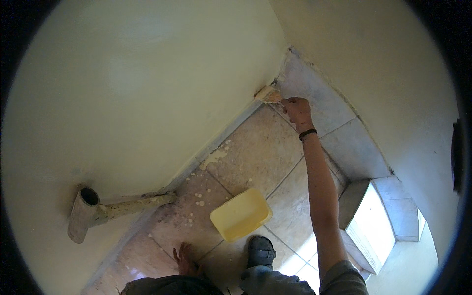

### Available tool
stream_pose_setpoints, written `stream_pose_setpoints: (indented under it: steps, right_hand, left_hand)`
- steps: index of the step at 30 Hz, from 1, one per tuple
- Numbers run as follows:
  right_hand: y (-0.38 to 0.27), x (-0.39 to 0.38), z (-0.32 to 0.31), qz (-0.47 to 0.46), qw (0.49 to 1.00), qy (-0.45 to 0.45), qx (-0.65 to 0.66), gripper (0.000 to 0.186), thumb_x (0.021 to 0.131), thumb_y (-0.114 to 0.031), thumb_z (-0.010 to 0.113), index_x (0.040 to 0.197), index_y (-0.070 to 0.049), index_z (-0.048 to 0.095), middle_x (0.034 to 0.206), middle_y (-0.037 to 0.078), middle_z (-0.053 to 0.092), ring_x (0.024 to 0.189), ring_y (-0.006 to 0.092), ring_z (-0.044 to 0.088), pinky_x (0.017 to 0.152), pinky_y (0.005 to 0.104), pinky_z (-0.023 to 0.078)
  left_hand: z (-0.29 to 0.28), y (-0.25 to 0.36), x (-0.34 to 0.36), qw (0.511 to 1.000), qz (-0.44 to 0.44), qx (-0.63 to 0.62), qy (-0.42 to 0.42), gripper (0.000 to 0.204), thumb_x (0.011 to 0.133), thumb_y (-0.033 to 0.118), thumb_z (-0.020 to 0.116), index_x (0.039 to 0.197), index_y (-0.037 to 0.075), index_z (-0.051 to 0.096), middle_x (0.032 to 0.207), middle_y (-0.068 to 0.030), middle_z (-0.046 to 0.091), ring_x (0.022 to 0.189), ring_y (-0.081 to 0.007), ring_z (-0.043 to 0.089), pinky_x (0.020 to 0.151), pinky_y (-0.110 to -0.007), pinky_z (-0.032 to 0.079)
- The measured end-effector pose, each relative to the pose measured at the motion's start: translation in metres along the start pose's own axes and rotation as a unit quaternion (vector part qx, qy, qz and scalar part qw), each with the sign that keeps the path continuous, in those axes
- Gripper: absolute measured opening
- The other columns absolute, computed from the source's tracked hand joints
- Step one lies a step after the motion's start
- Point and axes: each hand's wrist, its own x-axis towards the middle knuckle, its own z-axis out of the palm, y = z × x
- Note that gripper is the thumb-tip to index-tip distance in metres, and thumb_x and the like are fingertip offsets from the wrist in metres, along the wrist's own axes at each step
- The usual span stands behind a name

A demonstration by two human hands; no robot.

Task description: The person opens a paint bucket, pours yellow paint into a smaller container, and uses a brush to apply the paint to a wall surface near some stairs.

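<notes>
My right hand (297, 112), with a dark band at the wrist, is stretched out far ahead and closed on a flat paintbrush (274, 97). The brush's pale yellow head touches the foot of the cream wall (162, 83), close to the corner. Low in the picture, my left hand (185, 259) is held with its fingers apart and nothing seen in them, just over the tiled floor (255, 147). A yellow plastic tub (241, 214) stands on the tiles between my two arms, with pale yellow paint inside.
A stained pipe (132, 206) runs along the left wall to an open-ended fitting (81, 214). Paint drops (199, 196) spot the floor. My sandalled foot (261, 250) is just below the tub. A tiled ledge (319, 93) and bright step (372, 226) lie at right.
</notes>
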Motion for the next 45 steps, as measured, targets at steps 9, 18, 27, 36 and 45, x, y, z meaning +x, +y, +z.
stream_pose_setpoints:
  steps: [9, 18, 27, 36, 45]
  right_hand:
    - [-0.013, 0.009, -0.022, 0.024, 0.995, 0.021, -0.099, 0.036, 0.090, -0.036, 0.068, 0.096, -0.002, 0.080, 0.079, 0.010, 0.072, 0.064, 0.0164, 0.065, 0.057, 0.0337, 0.051]
    - [-0.032, -0.039, 0.006, -0.012, 0.995, -0.037, -0.096, 0.038, 0.090, -0.034, 0.063, 0.080, -0.001, 0.077, 0.079, 0.017, 0.076, 0.083, 0.0363, 0.074, 0.084, 0.0462, 0.058]
    - [0.022, 0.035, 0.006, -0.126, 0.962, 0.127, -0.207, 0.041, 0.090, -0.037, 0.064, 0.087, 0.001, 0.078, 0.090, 0.026, 0.074, 0.089, 0.0418, 0.072, 0.084, 0.0495, 0.057]
    - [-0.028, -0.034, 0.002, 0.064, 0.991, -0.117, -0.027, 0.033, 0.095, -0.032, 0.068, 0.093, -0.001, 0.078, 0.076, 0.006, 0.068, 0.061, 0.0142, 0.060, 0.058, 0.0320, 0.050]
    - [-0.039, -0.043, -0.073, 0.027, 0.975, -0.059, 0.211, 0.033, 0.093, -0.032, 0.072, 0.096, 0.000, 0.077, 0.068, 0.003, 0.062, 0.055, 0.0116, 0.054, 0.048, 0.0298, 0.044]
  left_hand:
    - [-0.020, 0.018, 0.006, 1.000, 0.020, 0.014, -0.001, 0.089, 0.079, 0.049, 0.070, 0.147, 0.002, 0.037, 0.147, -0.0216, 0.049, 0.148, -0.0451, 0.034, 0.123, -0.069, 0.006]
    - [-0.020, 0.010, 0.002, 1.000, 0.007, 0.003, 0.021, 0.093, 0.069, 0.036, 0.078, 0.146, 0.000, 0.039, 0.145, -0.0218, 0.051, 0.148, -0.0443, 0.035, 0.124, -0.068, 0.007]
    - [0.006, -0.001, 0.001, 1.000, -0.001, -0.011, 0.021, 0.093, 0.067, 0.034, 0.080, 0.145, 0.002, 0.041, 0.147, -0.0193, 0.050, 0.149, -0.0441, 0.034, 0.124, -0.068, 0.007]
    - [-0.001, 0.000, -0.004, 1.000, -0.014, 0.005, -0.006, 0.095, 0.068, 0.037, 0.080, 0.146, 0.001, 0.041, 0.147, -0.0207, 0.050, 0.150, -0.0439, 0.033, 0.125, -0.067, 0.006]
    - [0.004, -0.005, -0.003, 0.998, 0.008, 0.066, -0.003, 0.094, 0.070, 0.041, 0.078, 0.146, -0.001, 0.043, 0.146, -0.0203, 0.051, 0.151, -0.0418, 0.031, 0.126, -0.065, 0.005]
